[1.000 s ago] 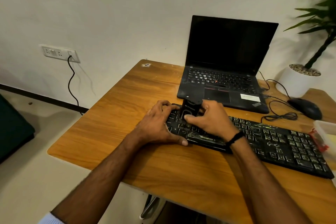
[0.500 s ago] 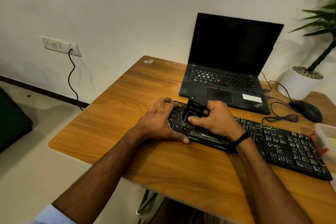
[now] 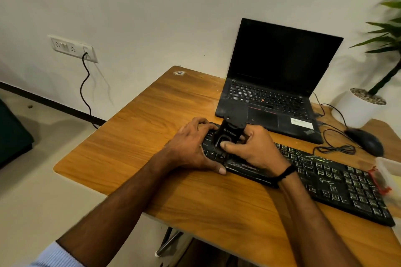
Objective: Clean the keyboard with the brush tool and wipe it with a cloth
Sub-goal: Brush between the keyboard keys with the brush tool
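A long black keyboard (image 3: 329,178) lies slanted across the wooden desk (image 3: 152,115), its keys streaked with pale dust. My right hand (image 3: 253,149) grips a black brush tool (image 3: 229,132), held upright on the keyboard's left end, thumb on its front. My left hand (image 3: 193,147) grips the keyboard's left edge, fingers curled over the far side and thumb on the near rim. The brush's bristles are hidden behind my hands. I see no cloth.
An open black laptop (image 3: 275,93) stands just behind the keyboard. A black mouse (image 3: 366,141) with a coiled cable lies at the right, a white potted plant (image 3: 364,104) behind it. A pale plastic box (image 3: 390,171) sits at the right edge. A wall socket (image 3: 71,47) is on the left.
The brush tool and my right hand stay at the keyboard's left end, shifting only slightly. My head has turned a little, so the whole scene slides right in view.
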Demonstrator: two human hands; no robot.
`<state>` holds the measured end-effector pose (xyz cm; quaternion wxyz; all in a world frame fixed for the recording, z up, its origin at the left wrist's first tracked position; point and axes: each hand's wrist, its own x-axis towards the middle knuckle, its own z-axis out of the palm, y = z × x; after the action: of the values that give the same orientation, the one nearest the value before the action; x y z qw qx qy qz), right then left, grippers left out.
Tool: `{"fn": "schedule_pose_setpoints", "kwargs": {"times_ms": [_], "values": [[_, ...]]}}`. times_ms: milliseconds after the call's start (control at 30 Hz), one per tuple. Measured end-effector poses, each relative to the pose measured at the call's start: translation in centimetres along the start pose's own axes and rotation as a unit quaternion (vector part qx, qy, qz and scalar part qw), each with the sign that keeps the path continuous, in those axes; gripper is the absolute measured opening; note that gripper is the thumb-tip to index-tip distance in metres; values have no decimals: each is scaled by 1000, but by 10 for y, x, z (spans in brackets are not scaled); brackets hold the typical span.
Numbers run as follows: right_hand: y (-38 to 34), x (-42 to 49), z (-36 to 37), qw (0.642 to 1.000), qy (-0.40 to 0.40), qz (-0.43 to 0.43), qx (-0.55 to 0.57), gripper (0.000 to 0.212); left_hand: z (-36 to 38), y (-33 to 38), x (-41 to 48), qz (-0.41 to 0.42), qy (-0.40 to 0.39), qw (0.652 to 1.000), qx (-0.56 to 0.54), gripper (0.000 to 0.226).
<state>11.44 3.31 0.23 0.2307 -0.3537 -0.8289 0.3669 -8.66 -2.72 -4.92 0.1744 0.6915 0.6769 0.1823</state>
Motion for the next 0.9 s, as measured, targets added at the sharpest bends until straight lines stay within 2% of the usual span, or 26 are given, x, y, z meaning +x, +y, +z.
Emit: {"fn": "schedule_pose_setpoints", "kwargs": {"times_ms": [67,100,200,233,333,367,467,500,600,633,733,767,867,900], "values": [[-4,6,-1,995,79,11,-53,25,1,0,0,3,-2,1000,5,129],[-4,8,-2,996,73,8,-42,24,2,-2,1,7,-5,1000,7,130],[-2,11,1,999,-47,-20,10,30,5,-7,4,23,-9,999,22,136],[-2,13,2,999,-40,-24,-5,28,5,-8,5,27,-7,999,29,137],[-1,24,-1,993,86,-6,-76,25,4,-6,4,34,0,999,33,133],[2,27,-4,995,72,0,-62,24,4,-5,3,36,1,999,32,132],[3,29,-4,997,-77,4,27,28,4,-5,4,37,10,999,23,136],[3,31,-3,997,-78,-1,11,27,5,-5,3,35,12,999,15,138],[-3,41,-4,995,63,7,-76,25,5,-7,3,26,5,1000,-10,146],[-2,43,-4,996,55,9,-64,27,5,-7,3,25,4,1000,-17,148],[0,43,-1,994,-104,15,23,33,5,-8,4,32,13,999,-22,149],[0,44,1,995,-101,5,6,34,5,-8,5,34,12,999,-23,150],[-4,53,0,993,68,8,-98,28,5,-7,3,30,2,999,-30,155],[-4,54,-2,993,73,19,-91,27,5,-7,3,29,3,999,-34,156]]}}
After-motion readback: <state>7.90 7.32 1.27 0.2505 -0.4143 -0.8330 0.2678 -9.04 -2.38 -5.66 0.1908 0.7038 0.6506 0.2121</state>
